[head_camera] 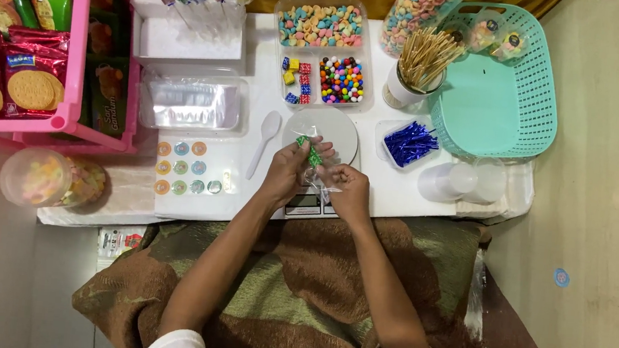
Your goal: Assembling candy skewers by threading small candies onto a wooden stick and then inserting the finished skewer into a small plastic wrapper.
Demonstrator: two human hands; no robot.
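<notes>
Green candies point(310, 151) in clear bag point(322, 177) between both hands' grip

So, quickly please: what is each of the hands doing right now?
Left hand: closed, pinching the green twist tie at the small clear bag.
Right hand: closed, holding the small clear bag.

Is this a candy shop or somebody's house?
Probably a small home sweet-packing spot, not a real shop. A low white table holds a divided tray of colourful candies, a small scale and blue twist ties. Both hands, left hand and right hand, hold a little clear bag.
</notes>
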